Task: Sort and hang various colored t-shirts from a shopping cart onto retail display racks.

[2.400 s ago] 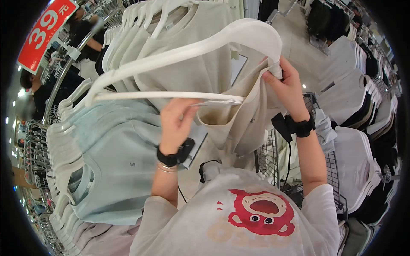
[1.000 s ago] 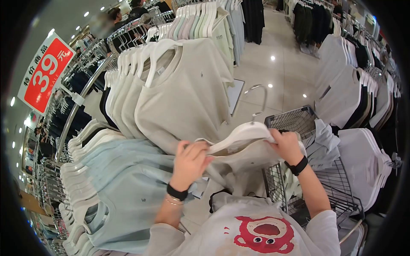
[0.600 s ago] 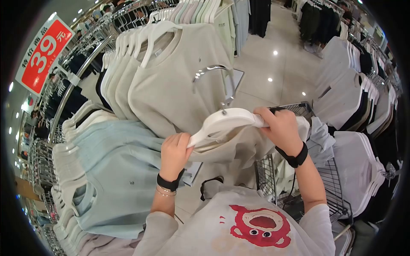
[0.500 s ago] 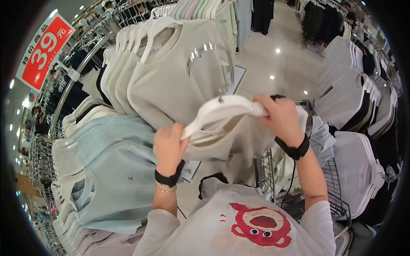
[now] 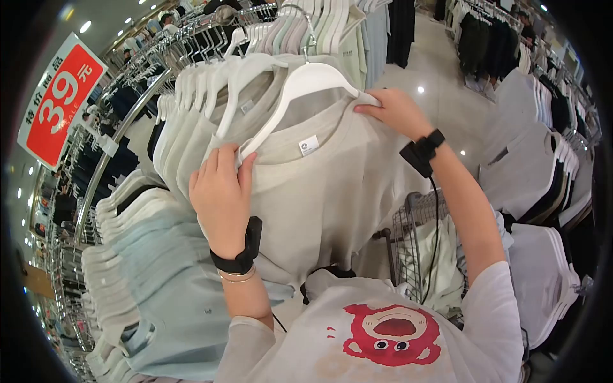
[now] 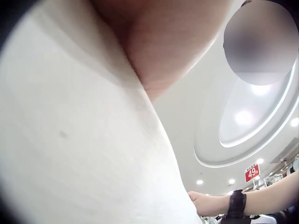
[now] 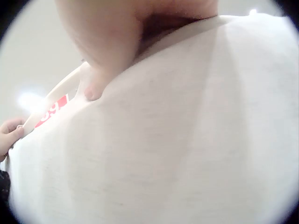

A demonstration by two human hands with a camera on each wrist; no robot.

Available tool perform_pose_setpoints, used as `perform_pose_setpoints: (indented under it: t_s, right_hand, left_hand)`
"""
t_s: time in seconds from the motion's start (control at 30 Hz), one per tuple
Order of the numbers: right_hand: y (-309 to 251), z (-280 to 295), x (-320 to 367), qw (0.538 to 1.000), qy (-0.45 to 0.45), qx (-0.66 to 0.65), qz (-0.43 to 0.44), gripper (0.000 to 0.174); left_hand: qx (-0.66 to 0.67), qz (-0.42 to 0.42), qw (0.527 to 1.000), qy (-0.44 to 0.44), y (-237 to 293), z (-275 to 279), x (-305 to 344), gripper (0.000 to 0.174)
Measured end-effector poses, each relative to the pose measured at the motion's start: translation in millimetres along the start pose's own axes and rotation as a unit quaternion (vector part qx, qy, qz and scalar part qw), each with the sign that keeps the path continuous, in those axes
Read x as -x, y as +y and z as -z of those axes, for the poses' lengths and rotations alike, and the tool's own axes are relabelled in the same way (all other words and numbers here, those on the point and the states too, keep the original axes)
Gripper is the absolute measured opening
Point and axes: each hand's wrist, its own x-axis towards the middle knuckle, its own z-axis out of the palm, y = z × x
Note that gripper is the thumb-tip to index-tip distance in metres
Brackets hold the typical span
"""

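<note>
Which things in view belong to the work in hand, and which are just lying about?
Part of the work:
beige shirt, draped on the hanger
white hanger
left hand and right hand, gripping at the shoulders

Just around it:
red-and-white sale sign
light blue shirts hanging at left
wire basket, clothes inside, untouched

1. Held top [image 5: 297, 198] — plain pale beige, white neck label [image 5: 308, 145].
2. Hanger [image 5: 313, 79] — white; hook [image 5: 311, 30] silver.
3. Worn T-shirt [image 5: 294, 341]: white, red cartoon bear print [image 5: 355, 317], cream muzzle, white-and-black eyes.
4. Wrist straps [image 5: 253, 240]: black.
5. Racked tops [image 5: 185, 150]: beige row; light blue top [image 5: 175, 306], small dark chest mark [image 5: 207, 311].
6. Price sign [image 5: 60, 102]: red panel, white digits, black characters on white.
7. Cart basket [image 5: 412, 237]: dark grey wire grid.
</note>
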Motion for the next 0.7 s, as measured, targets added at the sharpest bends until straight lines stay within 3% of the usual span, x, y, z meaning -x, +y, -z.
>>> perform_pose_setpoints:
  t_s: [0.13,0.33,0.47,0.63,0.7]
  right_hand:
    - [-10,-16,-57,0.999,0.001,0.032,0.0,0.033]
    - [-13,-47,-105,0.997,0.021,0.056,0.051,0.041]
    - [-16,-62,-123,0.993,0.056,0.028,0.099,0.04]
    - [-42,-69,-154,0.986,0.019,0.097,0.131,0.037]
    - [-43,-87,-158,0.976,0.064,0.06,0.199,0.035]
  left_hand:
    - [-0.033,0.059,0.998,0.007,-26,-20,-21,0.023]
    - [-0.052,0.06,0.994,0.069,-58,-39,-26,0.022]
    - [-0.058,0.122,0.991,0.012,-63,-41,-30,0.021]
    - [-0.078,0.122,0.986,0.082,-89,-41,-20,0.023]
    - [-0.084,0.144,0.984,0.054,-88,-33,-9,0.025]
